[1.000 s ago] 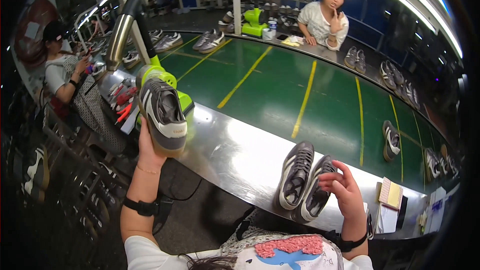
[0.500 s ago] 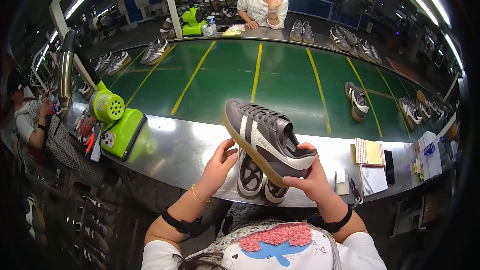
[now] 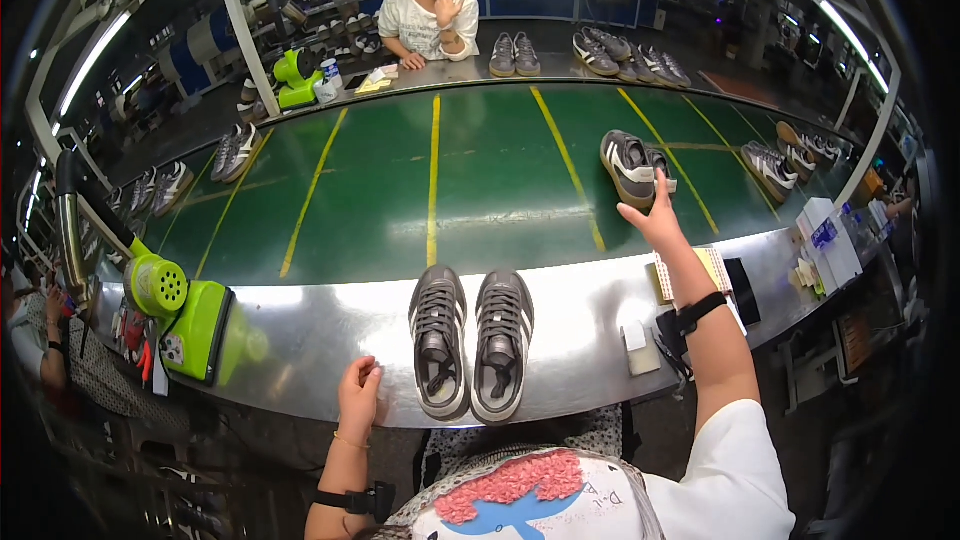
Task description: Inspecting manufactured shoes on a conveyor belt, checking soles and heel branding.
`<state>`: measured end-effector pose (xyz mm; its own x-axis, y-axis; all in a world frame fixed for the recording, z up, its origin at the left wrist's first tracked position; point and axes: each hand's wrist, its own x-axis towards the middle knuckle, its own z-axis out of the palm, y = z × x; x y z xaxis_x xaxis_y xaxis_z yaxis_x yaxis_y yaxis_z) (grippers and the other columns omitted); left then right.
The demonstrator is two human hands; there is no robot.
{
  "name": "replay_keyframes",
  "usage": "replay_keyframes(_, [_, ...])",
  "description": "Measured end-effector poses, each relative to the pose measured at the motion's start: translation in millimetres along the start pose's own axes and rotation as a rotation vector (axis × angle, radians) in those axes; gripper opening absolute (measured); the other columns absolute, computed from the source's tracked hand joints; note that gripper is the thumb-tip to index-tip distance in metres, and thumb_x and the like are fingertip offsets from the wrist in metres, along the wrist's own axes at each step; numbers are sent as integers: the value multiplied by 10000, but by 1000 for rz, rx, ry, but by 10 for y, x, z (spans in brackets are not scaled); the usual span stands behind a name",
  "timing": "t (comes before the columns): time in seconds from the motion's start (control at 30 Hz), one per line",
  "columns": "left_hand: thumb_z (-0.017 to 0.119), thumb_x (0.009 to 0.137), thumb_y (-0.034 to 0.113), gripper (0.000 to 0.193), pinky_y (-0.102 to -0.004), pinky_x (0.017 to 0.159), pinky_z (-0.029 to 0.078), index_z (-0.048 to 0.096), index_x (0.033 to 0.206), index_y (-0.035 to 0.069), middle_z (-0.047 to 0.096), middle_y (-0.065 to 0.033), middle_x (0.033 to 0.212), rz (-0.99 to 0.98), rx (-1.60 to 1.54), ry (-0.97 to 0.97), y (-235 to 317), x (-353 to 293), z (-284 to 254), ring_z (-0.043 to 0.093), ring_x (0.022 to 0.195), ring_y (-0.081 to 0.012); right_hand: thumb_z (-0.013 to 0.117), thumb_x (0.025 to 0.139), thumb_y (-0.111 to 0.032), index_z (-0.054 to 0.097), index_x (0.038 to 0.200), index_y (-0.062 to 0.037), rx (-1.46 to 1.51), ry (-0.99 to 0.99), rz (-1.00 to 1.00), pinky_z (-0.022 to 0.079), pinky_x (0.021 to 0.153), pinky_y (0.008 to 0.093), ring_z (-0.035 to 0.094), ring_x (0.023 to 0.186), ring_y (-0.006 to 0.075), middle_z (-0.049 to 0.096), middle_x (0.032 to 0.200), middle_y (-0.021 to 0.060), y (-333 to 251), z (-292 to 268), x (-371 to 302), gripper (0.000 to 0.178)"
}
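Observation:
A pair of dark grey shoes (image 3: 436,340) with white stripes and laces stands side by side on the metal ledge in front of me, toes pointing away. My left hand (image 3: 358,395) rests to the left of the pair, fingers loosely curled and nothing visible in them. On the green belt, my right hand (image 3: 654,214) is stretched out at the heel end of a grey shoe (image 3: 628,168) with a gum sole. Its thumb and fingers are apart. Another grey shoe lies close beside that one, partly covered by my fingers; whether I touch either cannot be made out.
The green conveyor belt (image 3: 380,180) carries yellow cross lines and shoes at both ends. A bright green machine (image 3: 200,325) stands on the ledge at left. A notebook (image 3: 712,275) and small white box (image 3: 640,348) lie at right. A person (image 3: 430,15) sits across the belt.
The shoe from my right hand is now on the belt beside another. My right arm has reached forward and right; my left hand has drawn back. The view has swung rightward.

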<state>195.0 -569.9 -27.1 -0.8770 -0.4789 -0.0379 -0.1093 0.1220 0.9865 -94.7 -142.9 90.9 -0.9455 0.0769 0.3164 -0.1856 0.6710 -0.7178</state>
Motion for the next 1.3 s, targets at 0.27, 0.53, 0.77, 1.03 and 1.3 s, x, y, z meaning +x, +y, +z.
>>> replay_keyframes(0.27, [519,903,101,360,-286,958,375,459,1240,-10,533,-98,1171,-53,1,-222,294,8,166,495,1094,-170,663,819,-313,100,1437,-109,464,-703,349,428,910,394,482,1147,300,405,1319,232,-313,415,-1405,861])
replay_keyframes(0.53, [587,799,61,618,-300,890,415,309,1347,-5,497,-115,1131,-70,79,-402,590,-3,544,498,1027,-184,681,766,-325,169,1416,-73,21,-644,-4,436,876,344,524,1024,302,474,1152,251,-763,861,-2287,865])
replay_keyframes(0.77, [419,713,-47,470,-379,789,518,451,1179,10,561,-135,1065,-291,-557,-331,584,-92,452,596,928,-252,500,709,-1,323,1364,-62,1059,-547,470,474,820,295,579,984,223,561,1097,130,-550,828,-2302,681])
replay_keyframes(1.03, [469,884,48,507,-358,926,469,311,1366,51,465,-129,1298,-470,-1108,-451,514,-332,667,531,1122,-242,441,859,32,297,1383,-110,1372,-674,705,469,929,373,513,1146,247,440,1320,124,-701,669,-2349,562])
replay_keyframes(1.3, [454,932,133,467,-360,968,436,305,1368,54,441,-121,1327,-509,-1218,-544,633,-409,715,504,1153,-229,452,885,-4,319,1374,-97,1507,-689,672,474,929,359,528,1132,233,466,1302,113,-798,653,-2370,516])
